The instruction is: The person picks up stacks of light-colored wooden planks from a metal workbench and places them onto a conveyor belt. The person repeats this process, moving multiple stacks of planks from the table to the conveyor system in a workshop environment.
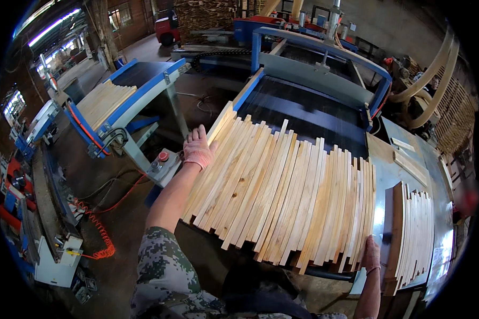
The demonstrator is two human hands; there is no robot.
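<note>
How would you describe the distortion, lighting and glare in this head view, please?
Head view: fisheye bends the wooden slats and blue machine frame toward a black rim; glare on the metal table at right; left hand sharp, right hand dimmer.

My left hand (pixel 198 149) is pressed against the left edge of the fan of wooden slats (pixel 282 191), my right hand (pixel 371 254) against its right end — nothing between them but wood. Just right of my right hand a second stack of slats (pixel 412 234) closes that side off. Ahead, the dark belt (pixel 308 114) lies bare under the blue frame (pixel 324 50). To my left there is open room down to the control box with its red button (pixel 162 162).
</note>
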